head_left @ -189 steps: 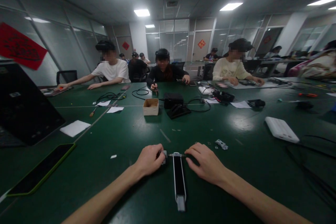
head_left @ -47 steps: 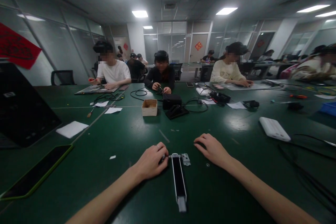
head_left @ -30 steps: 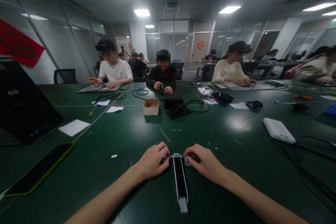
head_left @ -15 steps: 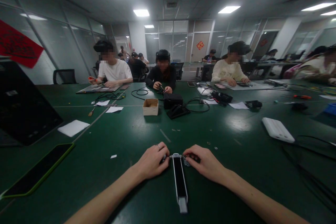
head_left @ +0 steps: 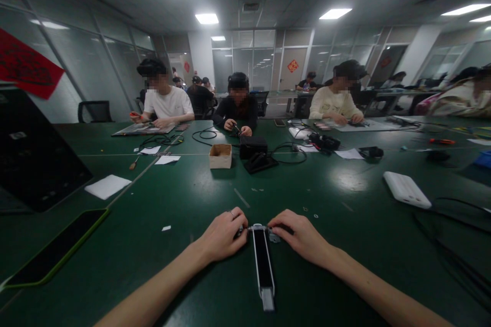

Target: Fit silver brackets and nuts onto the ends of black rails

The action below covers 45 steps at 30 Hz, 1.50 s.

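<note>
A long narrow black part with a silver frame (head_left: 263,265) lies on the green table (head_left: 192,194), pointing towards me. At its far end my left hand (head_left: 223,235) is closed, fingers pinched on the left side of the end piece. My right hand (head_left: 303,237) is closed on the right side, fingertips pressing a small silver metal bracket (head_left: 273,236) against that end. Two tiny washers (head_left: 310,212) lie just beyond my right hand.
A phone in a green case (head_left: 57,249) and a dark laptop (head_left: 34,158) lie at left, with white paper (head_left: 107,186). A cardboard box (head_left: 220,156), black devices with cables (head_left: 256,156) and a white power bank (head_left: 406,189) sit further off. Several people work across the table.
My right hand came back from the table to the part's far end and now holds the small bracket against it. Over the last second both hands have barely moved.
</note>
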Each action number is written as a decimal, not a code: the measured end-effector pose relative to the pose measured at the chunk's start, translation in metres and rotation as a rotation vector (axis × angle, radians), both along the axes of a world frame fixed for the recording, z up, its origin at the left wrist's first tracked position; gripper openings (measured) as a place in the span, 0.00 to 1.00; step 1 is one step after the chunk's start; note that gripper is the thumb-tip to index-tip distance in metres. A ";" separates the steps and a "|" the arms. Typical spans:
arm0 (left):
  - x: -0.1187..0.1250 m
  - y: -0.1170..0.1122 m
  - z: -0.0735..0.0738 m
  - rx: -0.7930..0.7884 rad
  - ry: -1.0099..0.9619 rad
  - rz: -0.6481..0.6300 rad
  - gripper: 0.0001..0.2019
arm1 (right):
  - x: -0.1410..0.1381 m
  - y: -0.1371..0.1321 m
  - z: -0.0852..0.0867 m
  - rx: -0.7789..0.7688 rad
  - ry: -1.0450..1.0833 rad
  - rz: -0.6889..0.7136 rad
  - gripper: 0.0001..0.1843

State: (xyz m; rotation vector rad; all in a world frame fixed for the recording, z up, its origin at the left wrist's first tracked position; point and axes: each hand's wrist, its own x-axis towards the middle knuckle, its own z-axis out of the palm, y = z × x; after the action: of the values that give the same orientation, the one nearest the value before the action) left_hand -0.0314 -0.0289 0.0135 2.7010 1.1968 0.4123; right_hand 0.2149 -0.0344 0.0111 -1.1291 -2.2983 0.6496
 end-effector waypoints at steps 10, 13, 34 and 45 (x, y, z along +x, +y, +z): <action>0.001 0.000 -0.001 0.024 -0.009 -0.001 0.06 | 0.000 0.002 -0.002 -0.104 0.037 -0.049 0.08; 0.001 0.000 -0.002 0.024 -0.013 -0.001 0.05 | 0.001 0.002 -0.004 -0.127 0.048 -0.052 0.09; 0.000 0.001 -0.003 0.027 0.001 -0.002 0.05 | -0.007 0.003 -0.004 -0.044 0.038 -0.086 0.08; 0.001 0.003 -0.013 0.058 -0.063 0.008 0.05 | 0.004 0.009 -0.003 -0.025 -0.028 -0.042 0.08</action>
State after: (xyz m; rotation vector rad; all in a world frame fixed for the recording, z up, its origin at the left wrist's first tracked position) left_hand -0.0306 -0.0263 0.0005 2.7105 1.1975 0.5372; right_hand 0.2185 -0.0253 0.0079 -1.2022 -2.2893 0.6524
